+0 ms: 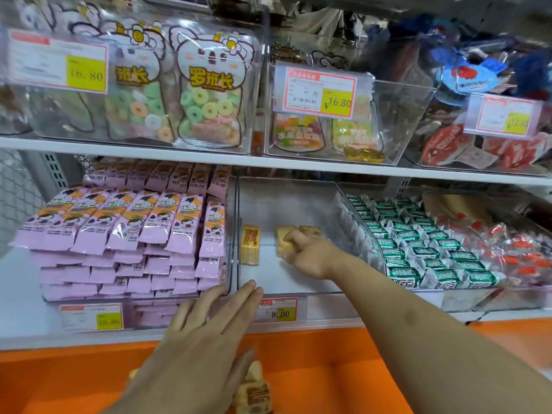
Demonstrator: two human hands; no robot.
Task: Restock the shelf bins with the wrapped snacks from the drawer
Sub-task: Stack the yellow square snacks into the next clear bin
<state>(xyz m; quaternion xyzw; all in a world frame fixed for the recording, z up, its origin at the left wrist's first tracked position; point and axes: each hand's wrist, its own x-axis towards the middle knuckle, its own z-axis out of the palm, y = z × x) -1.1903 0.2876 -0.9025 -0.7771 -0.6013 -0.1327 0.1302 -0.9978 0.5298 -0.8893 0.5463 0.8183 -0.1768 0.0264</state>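
Wrapped snacks: yellow, one lying alone on the floor of the clear middle bin, another beside it under the right hand, a third partly hidden just behind that one.
Right hand: reached into the middle bin, fingers curled round the yellow snack, holding it against the bin floor.
Left hand: fingers straight and together, holding nothing, fingertips at the front edge of the middle bin beside its price tag.
Drawer: orange, below the shelf, with more wrapped snacks visible in it beneath the left hand.
Left bin: stacked full of pink packets.
Right bin: rows of green-and-white wrapped sweets, red-wrapped ones further right.
Upper shelf: clear bins of candy bags with price cards.
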